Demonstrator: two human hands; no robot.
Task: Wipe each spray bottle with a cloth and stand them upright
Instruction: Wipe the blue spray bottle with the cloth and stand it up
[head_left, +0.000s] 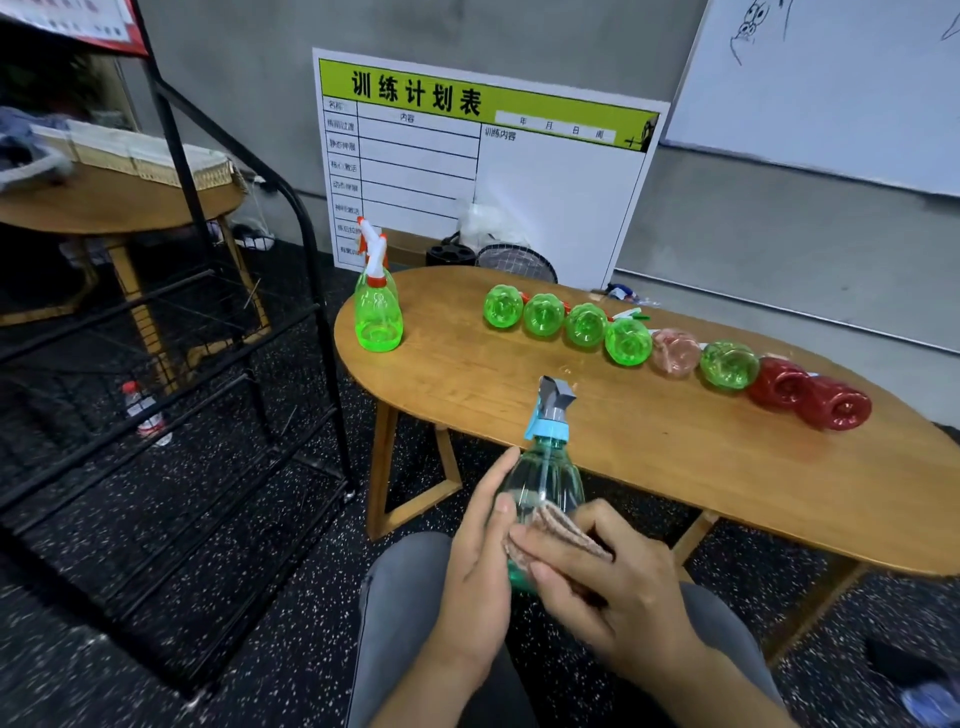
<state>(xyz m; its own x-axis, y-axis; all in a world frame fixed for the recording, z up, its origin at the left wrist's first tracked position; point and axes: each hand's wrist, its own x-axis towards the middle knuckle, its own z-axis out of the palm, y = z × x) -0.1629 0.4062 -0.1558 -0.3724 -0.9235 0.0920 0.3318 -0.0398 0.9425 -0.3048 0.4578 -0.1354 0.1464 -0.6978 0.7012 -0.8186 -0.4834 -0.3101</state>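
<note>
Left hand (480, 545) holds one teal bottle (545, 478); eight lie flat.

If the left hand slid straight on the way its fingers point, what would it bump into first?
Probably the edge of the wooden table; the left hand, gripping the teal spray bottle, points up toward it, though depth is unclear.

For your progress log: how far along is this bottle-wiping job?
Done: green bottles stand upright at the table's left end. In hand: the left hand holds a teal bottle while the right hand rubs it with a cloth. Left: eight bottles lying in a row.
</note>
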